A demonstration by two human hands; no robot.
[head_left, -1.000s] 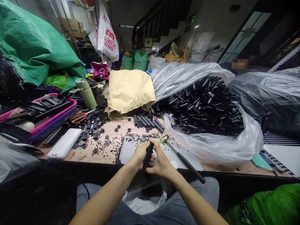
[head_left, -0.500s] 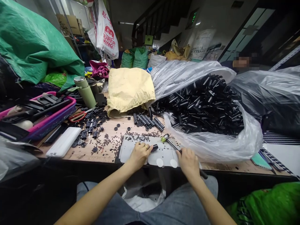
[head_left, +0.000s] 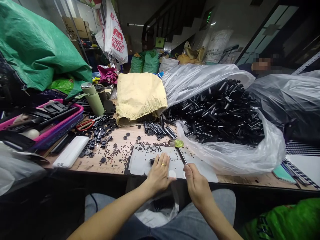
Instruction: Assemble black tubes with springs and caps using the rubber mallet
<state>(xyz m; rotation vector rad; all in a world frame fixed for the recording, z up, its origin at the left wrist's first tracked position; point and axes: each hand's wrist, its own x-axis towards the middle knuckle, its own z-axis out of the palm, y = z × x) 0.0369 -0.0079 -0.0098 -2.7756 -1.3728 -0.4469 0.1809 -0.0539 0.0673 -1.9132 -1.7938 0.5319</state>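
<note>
My left hand point(head_left: 158, 171), a ring on one finger, lies over a short black tube point(head_left: 152, 161) and holds it down on the white mat point(head_left: 140, 163) at the table's front edge. My right hand point(head_left: 196, 181) is closed round the dark handle of a small hammer point(head_left: 180, 154). The hammer's yellow-green head point(head_left: 176, 143) is lifted above the mat, just right of the tube.
A big clear plastic bag of black tubes point(head_left: 220, 113) fills the right of the table. Small black washers and springs point(head_left: 110, 140) are scattered left of the mat. A white power bank point(head_left: 71, 151), red scissors point(head_left: 86, 125), a green flask point(head_left: 92, 98), a pink basket point(head_left: 50, 126) and a yellow sack point(head_left: 140, 95) stand around. Another person sits at the far right.
Both hands held the black tube upright a second ago. My left hand then laid it on the mat, and my right hand took the hammer's handle and raised its head.
</note>
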